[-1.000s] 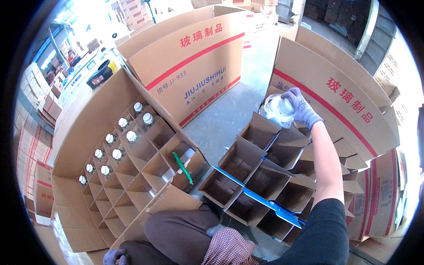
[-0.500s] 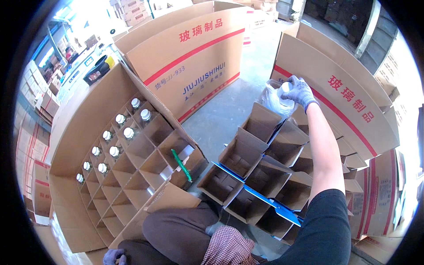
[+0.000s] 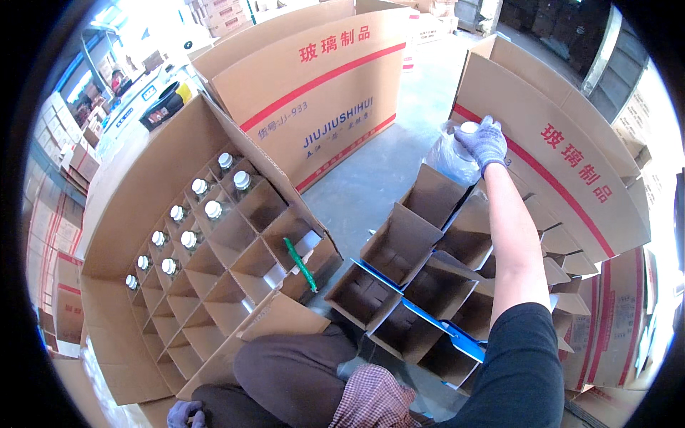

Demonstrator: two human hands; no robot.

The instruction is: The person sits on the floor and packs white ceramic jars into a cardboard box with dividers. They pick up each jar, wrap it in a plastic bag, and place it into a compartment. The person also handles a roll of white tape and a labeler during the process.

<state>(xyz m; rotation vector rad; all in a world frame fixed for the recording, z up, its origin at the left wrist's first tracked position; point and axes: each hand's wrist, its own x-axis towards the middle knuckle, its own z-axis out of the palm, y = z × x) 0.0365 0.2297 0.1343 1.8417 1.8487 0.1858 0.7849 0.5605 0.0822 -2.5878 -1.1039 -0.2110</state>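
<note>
Low at the bottom edge, the left hand [image 3: 184,414] showed too little to tell its grip. Farther out, the right hand [image 3: 484,143] gripped a bagged jar [image 3: 452,153], cap up, over the divider box [image 3: 435,285]; red-striped cartons [image 3: 314,93] stood behind.

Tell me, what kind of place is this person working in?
Probably a warehouse or packing floor. Large printed cardboard cartons stand open on bare concrete, one carton's divider grid holds capped bottles, and the gloved right hand grips a bottle in a plastic bag.
</note>
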